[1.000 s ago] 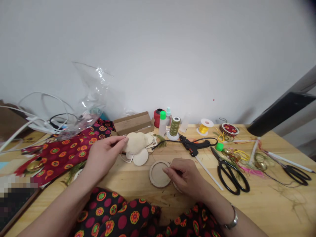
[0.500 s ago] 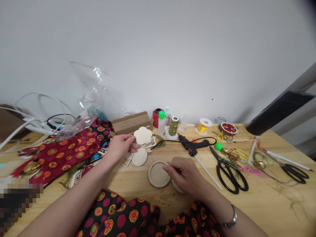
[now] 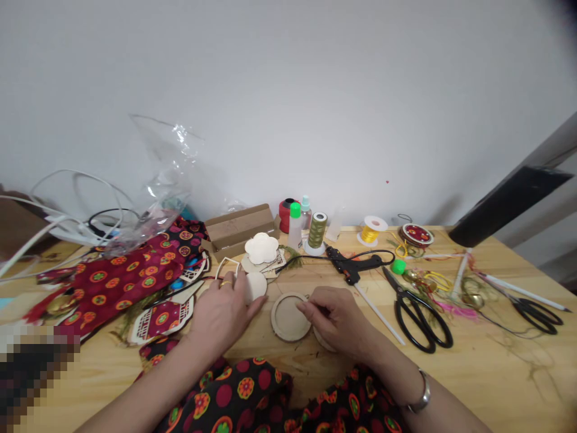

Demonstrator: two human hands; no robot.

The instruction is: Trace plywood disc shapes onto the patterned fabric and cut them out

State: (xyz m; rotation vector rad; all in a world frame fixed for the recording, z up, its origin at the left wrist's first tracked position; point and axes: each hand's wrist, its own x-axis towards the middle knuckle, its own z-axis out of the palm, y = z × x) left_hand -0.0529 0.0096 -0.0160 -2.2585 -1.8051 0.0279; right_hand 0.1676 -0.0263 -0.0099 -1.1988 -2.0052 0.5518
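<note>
My left hand [image 3: 228, 310] lies low over the table with its fingers spread and reaching forward. Its fingers and thumb are around a pale round wooden disc [image 3: 256, 287], touching or very close to it. Beyond it is a flower-shaped wooden piece [image 3: 262, 248], resting on other cut wooden pieces. My right hand [image 3: 338, 319] is curled, its thumb and forefinger pressed together at the right edge of a round wooden piece with a raised rim [image 3: 288, 317]. Whatever may be between those fingers is hidden. Another round piece [image 3: 321, 340] shows partly beneath this hand.
Patterned cloth [image 3: 121, 273] heaps at the left, more lies in front of me. A cardboard box [image 3: 243, 231], thread spools [image 3: 318, 230] and a glue gun [image 3: 354, 263] stand or lie farther back. Black-handled scissors [image 3: 417, 313] and loose threads are at the right.
My left hand has left the flower-shaped piece and come down and nearer to me, onto the round disc. The flower-shaped piece now rests on the pile. My right hand stays in place.
</note>
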